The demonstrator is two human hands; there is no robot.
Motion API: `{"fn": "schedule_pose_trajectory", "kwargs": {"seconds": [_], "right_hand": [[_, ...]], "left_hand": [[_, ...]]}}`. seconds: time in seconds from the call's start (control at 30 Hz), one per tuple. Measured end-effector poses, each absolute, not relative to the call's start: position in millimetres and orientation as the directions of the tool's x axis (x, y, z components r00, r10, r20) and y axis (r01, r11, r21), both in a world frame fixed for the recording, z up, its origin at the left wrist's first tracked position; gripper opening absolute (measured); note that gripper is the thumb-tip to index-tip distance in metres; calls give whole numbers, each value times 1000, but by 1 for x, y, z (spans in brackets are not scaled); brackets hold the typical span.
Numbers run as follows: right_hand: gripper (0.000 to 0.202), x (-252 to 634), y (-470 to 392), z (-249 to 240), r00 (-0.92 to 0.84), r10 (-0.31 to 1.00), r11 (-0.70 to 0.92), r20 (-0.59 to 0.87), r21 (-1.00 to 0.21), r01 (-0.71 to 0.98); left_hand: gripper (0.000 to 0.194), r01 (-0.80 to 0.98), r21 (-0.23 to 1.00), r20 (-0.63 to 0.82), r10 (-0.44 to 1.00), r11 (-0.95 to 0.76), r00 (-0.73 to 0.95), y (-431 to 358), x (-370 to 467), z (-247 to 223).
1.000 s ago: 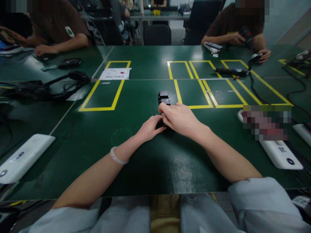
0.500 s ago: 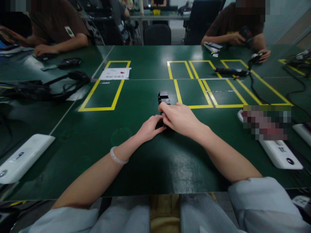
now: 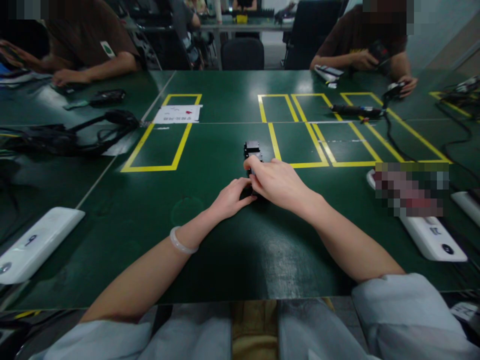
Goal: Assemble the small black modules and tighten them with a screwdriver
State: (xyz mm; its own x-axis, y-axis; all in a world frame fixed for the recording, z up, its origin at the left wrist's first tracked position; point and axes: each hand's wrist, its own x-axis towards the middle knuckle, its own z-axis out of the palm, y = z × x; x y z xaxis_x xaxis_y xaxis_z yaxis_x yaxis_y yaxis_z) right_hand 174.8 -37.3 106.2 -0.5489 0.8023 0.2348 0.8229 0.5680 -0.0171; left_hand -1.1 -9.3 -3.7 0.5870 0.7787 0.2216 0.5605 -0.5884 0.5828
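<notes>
A small black device (image 3: 252, 146) made of blocky parts lies on the green table, its far end showing beyond my fingers. My right hand (image 3: 279, 184) comes over it from the right, with bent fingers closed on its middle. At its near end, my left hand (image 3: 233, 197) grips it between thumb and fingers. The fingertips of both hands almost meet, and they hide the near part of the device.
Yellow tape outlines (image 3: 176, 168) mark the green table (image 3: 225, 260), with a paper sheet (image 3: 178, 114) at one. White devices lie left (image 3: 41, 245) and right (image 3: 431, 237). Black cables and straps (image 3: 112, 127) lie at left. Two people sit across, one holding a dark tool (image 3: 378, 52).
My right index finger has shifted very slightly on the black device. Otherwise my hands and the device keep the same place.
</notes>
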Motion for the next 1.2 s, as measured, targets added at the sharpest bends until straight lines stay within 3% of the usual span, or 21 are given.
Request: {"fn": "schedule_pose_trajectory", "kwargs": {"seconds": [0.87,1.2], "right_hand": [[21,176,-36,104,-580,782,589,228,30,807],[19,175,-39,107,-585,776,604,236,-9,797]], "left_hand": [[39,560,591,213,782,-580,585,-10,0,-4],[41,559,584,225,779,-588,585,-9,-1,-4]]}}
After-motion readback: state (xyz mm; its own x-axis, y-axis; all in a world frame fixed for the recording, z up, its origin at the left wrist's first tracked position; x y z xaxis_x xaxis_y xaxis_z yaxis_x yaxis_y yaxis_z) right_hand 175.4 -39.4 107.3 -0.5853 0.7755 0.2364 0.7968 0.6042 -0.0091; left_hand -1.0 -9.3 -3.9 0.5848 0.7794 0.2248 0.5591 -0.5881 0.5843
